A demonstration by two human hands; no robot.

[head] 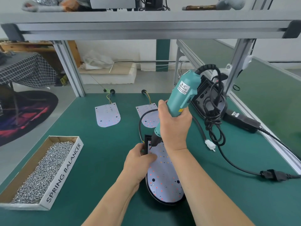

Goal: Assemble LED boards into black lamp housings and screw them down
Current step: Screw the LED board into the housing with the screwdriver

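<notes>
Black rim of the lamp housing (161, 203) shows only along its near curve and at the far-left corner. The rest is covered by the white LED board (164, 176) seated in it and by the right forearm crossing its right side. It lies near-centre on the green worktop (101, 160), rounded end toward the person. Whether a screw sits under the driver bit (150, 146) is too small to tell; the bit tip meets the board at its far-left corner.

Of two spare LED boards (107, 115) farther back, the left is in full view w/ its wires. The right one is approx. half hidden behind the right hand and a black lead. A second housing (202, 95) at far right is mostly masked by a coiled cable (213, 111). Items on the overhead shelf (146, 18) are cut off by the top edge and can't be made out.

Left hand (138, 162): fingers curled at the housing's far-left edge, thumb lying on the board just beside the bit, so it holds that corner. Right hand (173, 126): wrapped fully round the teal electric screwdriver (179, 95), which tilts w/ its top leaning far-right and its bit down-left.

At near left stands a cardboard box (65, 173) marked SPRING BALANCER, filled w/ silver screws (42, 172). A white connector (210, 145) lies right of the housing, and a black power adapter (241, 120) sits at the right edge.
</notes>
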